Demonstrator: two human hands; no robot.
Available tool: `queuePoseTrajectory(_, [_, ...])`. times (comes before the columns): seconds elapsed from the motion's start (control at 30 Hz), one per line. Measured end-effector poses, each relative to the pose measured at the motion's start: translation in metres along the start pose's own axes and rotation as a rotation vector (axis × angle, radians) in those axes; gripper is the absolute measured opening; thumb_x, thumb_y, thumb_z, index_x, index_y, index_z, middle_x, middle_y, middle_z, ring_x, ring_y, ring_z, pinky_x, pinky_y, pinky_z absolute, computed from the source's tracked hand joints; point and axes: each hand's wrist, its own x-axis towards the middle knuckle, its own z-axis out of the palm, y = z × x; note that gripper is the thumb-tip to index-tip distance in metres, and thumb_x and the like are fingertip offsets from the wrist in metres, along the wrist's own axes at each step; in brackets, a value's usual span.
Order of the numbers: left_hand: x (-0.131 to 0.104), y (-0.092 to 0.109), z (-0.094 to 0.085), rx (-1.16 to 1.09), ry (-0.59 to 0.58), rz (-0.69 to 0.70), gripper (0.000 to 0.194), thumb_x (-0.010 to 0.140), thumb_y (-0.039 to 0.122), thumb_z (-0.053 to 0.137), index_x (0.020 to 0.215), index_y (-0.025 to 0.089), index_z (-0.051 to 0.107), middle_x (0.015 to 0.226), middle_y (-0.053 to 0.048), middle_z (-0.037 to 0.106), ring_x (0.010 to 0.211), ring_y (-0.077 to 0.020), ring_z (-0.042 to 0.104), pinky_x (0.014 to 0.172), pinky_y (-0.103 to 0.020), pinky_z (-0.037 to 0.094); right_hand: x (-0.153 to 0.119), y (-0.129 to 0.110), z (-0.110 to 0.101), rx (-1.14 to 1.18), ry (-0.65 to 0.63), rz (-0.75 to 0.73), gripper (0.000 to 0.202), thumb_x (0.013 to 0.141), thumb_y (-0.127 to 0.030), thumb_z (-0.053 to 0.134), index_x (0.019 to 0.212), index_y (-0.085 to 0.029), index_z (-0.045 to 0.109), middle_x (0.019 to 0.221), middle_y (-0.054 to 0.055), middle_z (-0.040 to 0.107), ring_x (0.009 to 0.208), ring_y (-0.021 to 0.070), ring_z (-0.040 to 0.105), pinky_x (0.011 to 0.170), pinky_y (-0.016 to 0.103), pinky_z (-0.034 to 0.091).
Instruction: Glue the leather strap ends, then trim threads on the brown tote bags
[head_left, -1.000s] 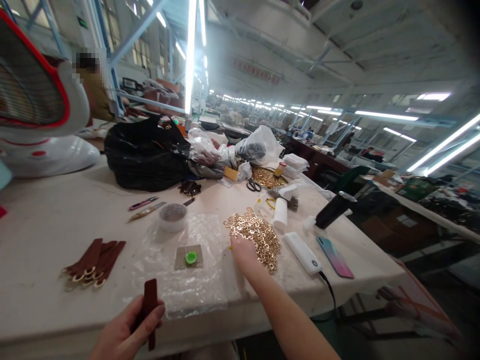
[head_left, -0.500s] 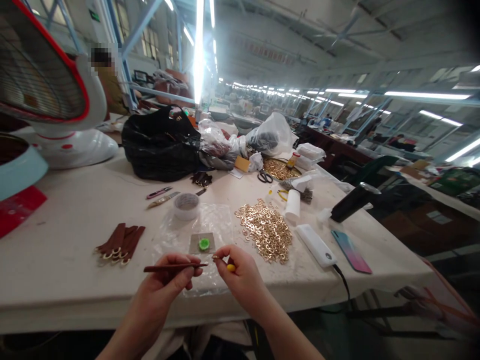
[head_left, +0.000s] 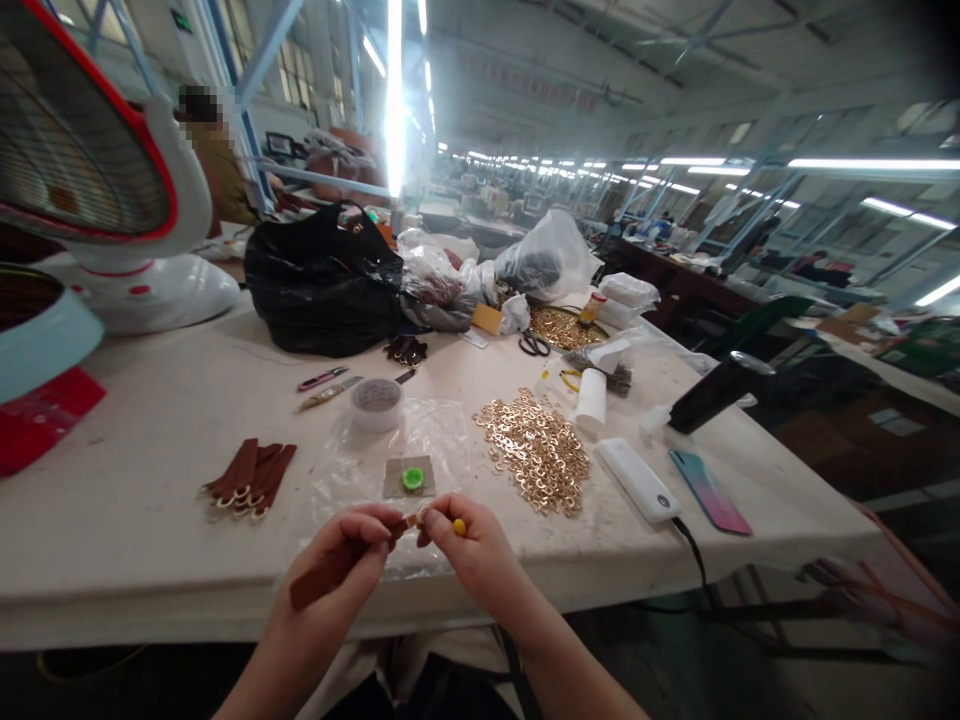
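Note:
My left hand [head_left: 346, 562] is closed on a brown leather strap [head_left: 318, 584], whose wide end lies across the palm. The strap's narrow tip points toward my right hand [head_left: 474, 548]. Between right thumb and forefinger I pinch a small gold ring [head_left: 421, 516] at that tip; whether the strap passes through it I cannot tell. A yellow end [head_left: 459, 526] of something thin sticks out of the same hand, the rest hidden. Just beyond the hands, a bright green cap-like piece [head_left: 412, 479] sits on a small grey plate [head_left: 397, 490] over clear plastic film [head_left: 442, 430].
Finished-looking straps with gold rings [head_left: 251, 475] lie at left. A heap of gold rings [head_left: 532, 450] is to the right, near a white power bank [head_left: 636, 480] and a phone [head_left: 709, 490]. A tape roll [head_left: 376, 405], scissors [head_left: 534, 344] and a black bag [head_left: 322, 285] stand farther back.
My hands have come together, bringing the gold ring to the strap's tip. The strap has turned in my left hand, so its flat wide end now shows.

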Motion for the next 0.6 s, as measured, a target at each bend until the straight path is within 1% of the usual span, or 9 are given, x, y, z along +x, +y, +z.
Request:
queuePoseTrajectory(0.1, [-0.0001,-0.0023,-0.0012,0.083,-0.013,0.161,0.002,0.078,0.019,0.06,0.079,0.02,0.06,0.097,-0.002,0.061,0.094,-0.0146,0.06,0.084,-0.023,0.05,0.0004,-0.0032,0.0001,0.051,-0.029,0.048,0.028,0.078,-0.041,0.052,0.065,-0.017,0.056,0.059,0.0,0.057,0.055,0.0106,0.047,0.054,0.022,0.037])
queuePoseTrajectory(0.17, [-0.0009,-0.0027,-0.0036,0.173,-0.01,0.229,0.006,0.08,0.017,0.057,0.083,0.021,0.061,0.098,-0.003,0.061,0.096,-0.0145,0.06,0.086,-0.023,0.05,0.0008,-0.0037,0.0002,0.09,-0.047,0.086,0.029,0.077,-0.041,0.053,0.062,-0.017,0.055,0.055,-0.002,0.053,0.05,0.0087,0.041,0.051,0.021,0.033])
queuePoseTrajectory(0.23, [-0.0022,-0.0023,-0.0063,0.269,-0.02,0.272,0.009,0.081,0.016,0.055,0.086,0.021,0.061,0.1,-0.004,0.061,0.098,-0.016,0.059,0.087,-0.025,0.05,0.0012,-0.0029,0.0005,0.132,-0.062,0.115,0.029,0.077,-0.041,0.053,0.06,-0.017,0.054,0.053,-0.004,0.05,0.047,0.0073,0.035,0.048,0.021,0.029])
queuePoseTrajectory(0.33, [-0.0037,-0.0011,-0.0085,0.355,-0.063,0.326,0.011,0.081,0.014,0.054,0.085,0.022,0.061,0.097,-0.005,0.063,0.096,-0.0168,0.06,0.084,-0.026,0.051,0.0019,-0.0003,0.0019,0.179,-0.096,0.146,0.028,0.077,-0.039,0.053,0.061,-0.016,0.053,0.053,-0.003,0.051,0.045,0.0064,0.03,0.045,0.021,0.024])
queuePoseTrajectory(0.43, [-0.0034,-0.0006,-0.0075,0.395,-0.083,0.372,0.013,0.081,0.012,0.053,0.083,0.022,0.061,0.095,-0.005,0.064,0.094,-0.0164,0.061,0.083,-0.026,0.051,0.0029,0.0025,0.0038,0.221,-0.127,0.166,0.026,0.078,-0.037,0.053,0.061,-0.016,0.053,0.053,-0.003,0.051,0.044,0.0059,0.03,0.043,0.02,0.022])
queuePoseTrajectory(0.53, [-0.0014,-0.0022,-0.006,0.466,-0.112,0.456,0.017,0.081,0.009,0.051,0.087,0.023,0.06,0.097,-0.005,0.063,0.095,-0.0158,0.06,0.084,-0.026,0.05,0.0045,0.005,0.0051,0.25,-0.14,0.184,0.025,0.077,-0.035,0.053,0.061,-0.016,0.051,0.05,-0.004,0.049,0.044,0.0058,0.03,0.043,0.02,0.022])
queuePoseTrajectory(0.6, [0.0001,-0.0043,-0.0057,0.509,-0.138,0.51,0.022,0.082,0.007,0.05,0.091,0.024,0.059,0.099,-0.004,0.062,0.095,-0.0142,0.06,0.085,-0.025,0.048,0.0055,0.0061,0.0055,0.265,-0.135,0.208,0.023,0.076,-0.035,0.054,0.063,-0.017,0.049,0.05,-0.004,0.051,0.043,0.0056,0.029,0.043,0.019,0.021])
